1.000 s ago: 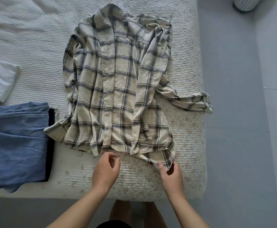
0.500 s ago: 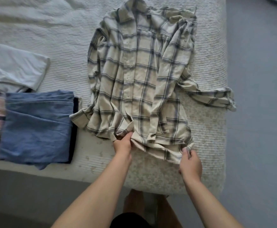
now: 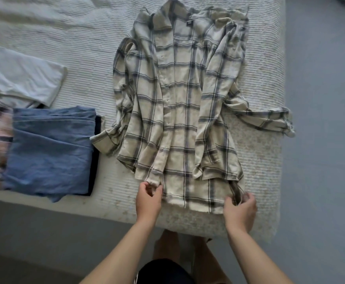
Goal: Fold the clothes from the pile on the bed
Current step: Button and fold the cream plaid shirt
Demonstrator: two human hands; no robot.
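Hands (image 3: pixel 148 198) (image 3: pixel 240 209) pinch plaid shirt (image 3: pixel 179 103) hem (label unreadable).

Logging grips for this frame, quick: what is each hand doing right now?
Left hand: pinches the plaid shirt at its hem's left corner.
Right hand: grips the hem's right corner.

Shirt (image 3: pixel 179 103): cream w/ dark grey-navy plaid. Folded garment (image 3: pixel 50 152) left of it is plain blue, w/ a black item (image 3: pixel 95 156) under it. Folded cloth (image 3: pixel 22 76) white; bedspread (image 3: pixel 81 44) off-white, ribbed; floor (image 3: pixel 321 140) grey.
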